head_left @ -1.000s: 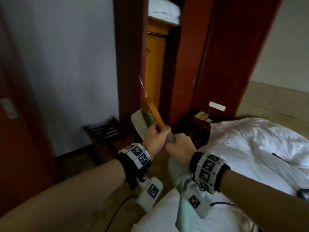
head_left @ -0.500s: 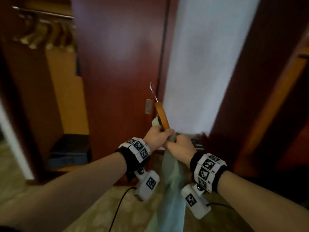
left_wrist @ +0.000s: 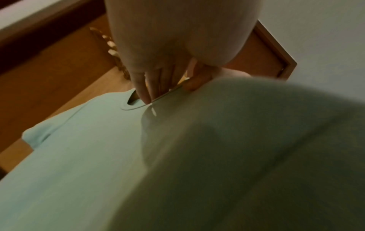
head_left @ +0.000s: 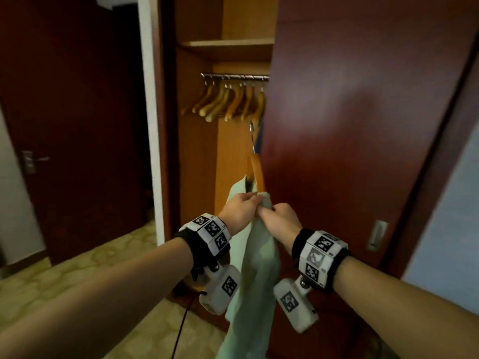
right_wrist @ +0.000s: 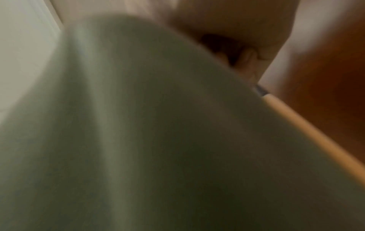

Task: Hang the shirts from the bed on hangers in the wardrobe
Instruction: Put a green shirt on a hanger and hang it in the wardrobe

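Two hands meet at centre frame: the left hand point(head_left: 239, 209) pinches the green shirt point(head_left: 255, 268) at its collar, and the right hand point(head_left: 278, 218) grips its shoulder over the wooden hanger point(head_left: 256, 174). Half a second ago a closed door filled the view; now the open wardrobe point(head_left: 207, 151) with its rail of hangers point(head_left: 228, 102) stands upper centre.

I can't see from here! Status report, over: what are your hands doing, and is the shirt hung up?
Left hand and right hand both grip green shirt on wooden hanger. Not on rail yet. Rail crowded with empty hangers. Over.

Dim, warm indoor light; head view bends at its edges, both wrist views are smeared by blur.
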The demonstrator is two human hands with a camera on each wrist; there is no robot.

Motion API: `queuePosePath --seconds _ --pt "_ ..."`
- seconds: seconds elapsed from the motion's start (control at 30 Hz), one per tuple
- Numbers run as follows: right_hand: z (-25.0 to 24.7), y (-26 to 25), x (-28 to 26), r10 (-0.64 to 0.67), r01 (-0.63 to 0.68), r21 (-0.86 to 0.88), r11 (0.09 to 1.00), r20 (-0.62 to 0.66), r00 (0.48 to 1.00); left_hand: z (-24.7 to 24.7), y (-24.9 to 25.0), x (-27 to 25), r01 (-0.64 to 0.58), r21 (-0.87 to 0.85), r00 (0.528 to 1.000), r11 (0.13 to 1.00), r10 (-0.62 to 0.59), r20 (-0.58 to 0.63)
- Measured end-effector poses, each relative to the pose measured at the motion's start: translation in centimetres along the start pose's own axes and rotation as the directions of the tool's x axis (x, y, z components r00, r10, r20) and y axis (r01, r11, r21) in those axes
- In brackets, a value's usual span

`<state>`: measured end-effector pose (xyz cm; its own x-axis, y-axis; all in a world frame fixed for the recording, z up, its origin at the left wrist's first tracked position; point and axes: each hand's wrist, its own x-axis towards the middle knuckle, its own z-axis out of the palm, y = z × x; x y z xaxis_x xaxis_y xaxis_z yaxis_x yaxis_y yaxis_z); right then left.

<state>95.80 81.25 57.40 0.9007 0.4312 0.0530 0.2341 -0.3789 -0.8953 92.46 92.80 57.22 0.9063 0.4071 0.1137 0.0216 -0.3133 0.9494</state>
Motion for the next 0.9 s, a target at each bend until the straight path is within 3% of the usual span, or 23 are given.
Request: queuePosePath --seconds 0.1,0.3,0.57,0.67,0.9 --pt "1.7 -3.3 6.7 -0.029 0.029 0.061 0.998 0.009 1.0 -3.5 1.2 5.4 -0.083 -0.002 0.992 0.997 0.083 -0.09" --pt "4.7 -7.3 17.8 -0.019 0.02 0.123 0.992 -0.011 1.0 -9.3 -0.4 15.4 -0.107 0.065 0.992 0.992 0.11 -0.055" --pt "8.5 -9.3 32.7 0.036 0.006 0.198 0.98 -0.206 0.978 -14.1 -4.2 31.0 -0.215 0.278 0.974 0.936 0.186 0.13" --pt "9.3 -9.5 37.6 0.061 0.007 0.225 0.974 -0.296 0.953 -15.7 -3.7 36.9 -0.289 0.39 0.95 0.874 0.212 0.23" --pt "9.0 -10.9 45.8 0.126 -0.014 0.239 0.971 -0.46 0.879 -16.3 -2.5 48.1 -0.431 0.434 0.885 0.791 0.278 0.372"
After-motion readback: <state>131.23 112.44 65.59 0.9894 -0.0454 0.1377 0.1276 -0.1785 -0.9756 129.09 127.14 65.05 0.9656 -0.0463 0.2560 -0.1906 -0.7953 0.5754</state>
